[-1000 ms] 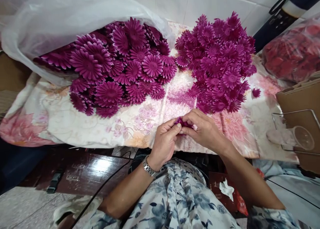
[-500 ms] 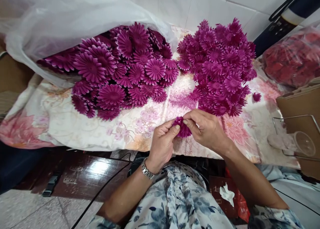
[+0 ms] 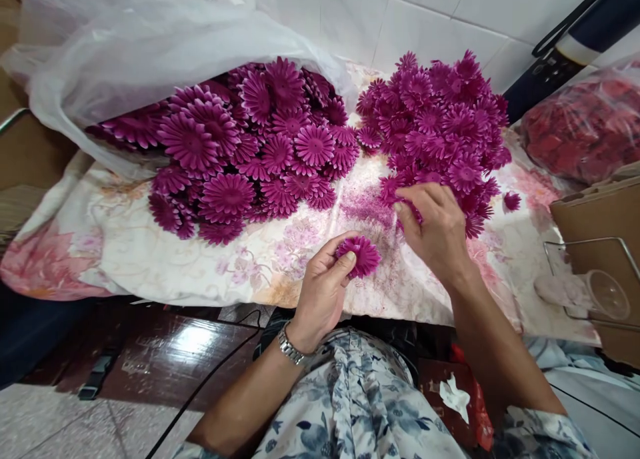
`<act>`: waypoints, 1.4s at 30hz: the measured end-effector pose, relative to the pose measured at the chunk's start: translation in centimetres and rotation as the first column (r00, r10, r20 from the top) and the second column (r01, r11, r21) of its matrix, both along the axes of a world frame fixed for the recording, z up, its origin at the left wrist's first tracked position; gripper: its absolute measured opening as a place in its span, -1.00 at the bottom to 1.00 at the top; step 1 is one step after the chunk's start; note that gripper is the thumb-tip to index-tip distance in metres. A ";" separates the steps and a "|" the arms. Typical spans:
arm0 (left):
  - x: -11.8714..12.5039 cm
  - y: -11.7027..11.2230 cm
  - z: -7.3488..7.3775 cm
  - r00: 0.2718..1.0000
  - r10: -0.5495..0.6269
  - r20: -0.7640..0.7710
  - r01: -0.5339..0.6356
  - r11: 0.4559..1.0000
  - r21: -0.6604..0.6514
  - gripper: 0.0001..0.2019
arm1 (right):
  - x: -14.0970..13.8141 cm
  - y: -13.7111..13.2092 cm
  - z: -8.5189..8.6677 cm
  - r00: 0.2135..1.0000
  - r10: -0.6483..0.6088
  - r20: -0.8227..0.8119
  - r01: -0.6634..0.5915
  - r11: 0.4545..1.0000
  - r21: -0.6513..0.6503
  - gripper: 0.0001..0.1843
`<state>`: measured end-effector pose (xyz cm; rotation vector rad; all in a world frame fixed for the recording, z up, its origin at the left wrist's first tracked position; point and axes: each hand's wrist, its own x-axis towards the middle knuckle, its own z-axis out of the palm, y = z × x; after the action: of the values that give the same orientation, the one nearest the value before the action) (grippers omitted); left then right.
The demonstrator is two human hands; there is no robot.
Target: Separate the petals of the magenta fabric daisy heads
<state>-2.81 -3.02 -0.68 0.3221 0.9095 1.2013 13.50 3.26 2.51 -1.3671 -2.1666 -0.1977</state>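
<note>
My left hand (image 3: 327,282) pinches a small purple artificial flower (image 3: 364,256) between thumb and fingers, just above the cloth near the table's front edge. My right hand (image 3: 435,225) is apart from that flower, at the front left edge of a heap of small purple flower heads (image 3: 450,125). Its thumb and forefinger point left with a small gap between the tips, and I make out nothing held in them. Larger purple flower heads (image 3: 227,195) with paler petal tips spill from a white plastic bag (image 3: 165,72) on the left.
A floral tablecloth (image 3: 280,245) carries purple dust between the heaps. One loose flower (image 3: 511,201) lies right of the smaller heap. On the right are a bag of red pieces (image 3: 585,125), a cardboard box (image 3: 600,212), a clear plastic cup (image 3: 605,293) and a dark blue cylinder (image 3: 545,72).
My right hand has let go of the flower and moved up and right to the heap. The flower stays in my left hand, its petals now facing more upward.
</note>
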 end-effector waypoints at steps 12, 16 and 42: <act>0.3 -0.2 -0.7 0.998 -0.019 0.054 0.018 1.000 0.021 -0.65 | -2.8 -3.8 -2.3 0.910 0.334 -0.246 -0.386 0.898 -0.211 -0.91; 0.3 -0.2 -0.8 0.997 0.006 0.083 -0.010 0.999 0.051 -0.67 | -2.1 -2.3 -1.5 0.928 0.305 -0.214 -0.346 0.918 -0.192 -0.87; 0.5 -0.4 -1.0 0.997 0.045 -0.064 -0.041 0.997 0.062 -0.78 | -2.0 -2.8 -1.6 0.991 0.135 0.014 -0.135 0.991 -0.027 -0.84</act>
<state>-2.36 -3.38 -1.63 0.3939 0.9422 1.2658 11.51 0.46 0.91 -1.2310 -2.2727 -0.1298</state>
